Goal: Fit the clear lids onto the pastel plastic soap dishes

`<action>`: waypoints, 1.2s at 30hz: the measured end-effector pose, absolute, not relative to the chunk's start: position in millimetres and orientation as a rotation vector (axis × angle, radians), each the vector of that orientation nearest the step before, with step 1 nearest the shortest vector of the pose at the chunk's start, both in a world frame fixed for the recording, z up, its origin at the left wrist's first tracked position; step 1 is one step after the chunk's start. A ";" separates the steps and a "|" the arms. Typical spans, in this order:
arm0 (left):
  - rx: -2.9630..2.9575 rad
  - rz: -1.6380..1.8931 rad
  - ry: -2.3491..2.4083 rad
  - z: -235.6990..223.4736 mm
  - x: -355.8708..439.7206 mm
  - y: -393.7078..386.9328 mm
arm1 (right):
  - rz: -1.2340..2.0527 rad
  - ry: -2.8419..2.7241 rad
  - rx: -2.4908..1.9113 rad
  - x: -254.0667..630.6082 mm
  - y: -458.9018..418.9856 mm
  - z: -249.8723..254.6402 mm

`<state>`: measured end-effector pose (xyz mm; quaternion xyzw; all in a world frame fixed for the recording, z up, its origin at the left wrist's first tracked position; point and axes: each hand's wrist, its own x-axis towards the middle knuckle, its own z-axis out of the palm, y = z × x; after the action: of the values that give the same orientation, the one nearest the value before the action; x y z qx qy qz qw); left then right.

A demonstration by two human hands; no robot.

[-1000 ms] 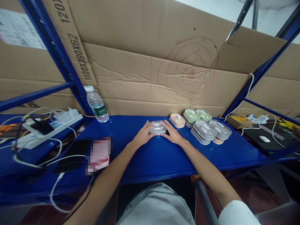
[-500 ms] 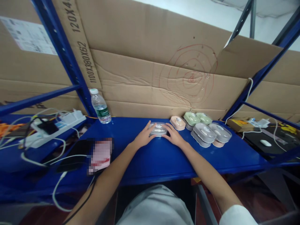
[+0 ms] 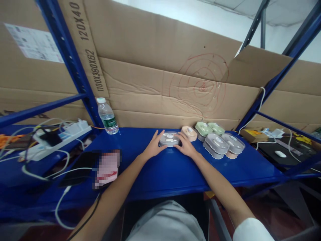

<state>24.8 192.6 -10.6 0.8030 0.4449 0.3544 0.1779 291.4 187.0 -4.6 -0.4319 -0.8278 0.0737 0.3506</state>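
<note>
A grey oval plastic box with a clear lid and a round white sticker (image 3: 170, 140) lies flat on the blue table. At its left end is my left hand (image 3: 153, 147), fingers spread, thumb near the box's front edge. My right hand (image 3: 187, 146) curves loosely about the right end, fingers apart, fingertips at the lid's rim. Whether the fingertips press on it I cannot tell. Just behind my right hand sits a peach box of the same shape (image 3: 190, 133). Further right are stacked green boxes (image 3: 203, 128) and grey boxes (image 3: 217, 143).
A water bottle (image 3: 108, 117) stands at the back left against the cardboard wall (image 3: 140, 90). Left of my forearm lie a pink blurred object (image 3: 107, 169) and a black device with cables (image 3: 80, 165). A power strip (image 3: 55, 142) lies further left. Blue posts (image 3: 67, 50) frame the table (image 3: 173, 174).
My left hand's fingers have lifted and spread a little from the box's left end. My right hand has barely moved. The camera view has shifted slightly.
</note>
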 end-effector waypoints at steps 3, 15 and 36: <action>2.218 1.030 1.284 -13.5 27.4 195.2 | 0.081 -2.057 -1.138 298.7 189.0 4.5; 2.314 0.864 1.175 -9.0 38.2 176.0 | -0.307 -1.628 -1.640 333.0 178.9 42.7; 2.505 0.907 1.147 2.7 43.9 162.7 | 0.048 -1.796 -1.491 319.9 187.2 19.1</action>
<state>43.9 162.7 2.7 0.8573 0.3927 0.3103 0.1202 319.9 187.2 19.1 -0.5873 -0.7075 0.0189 0.3926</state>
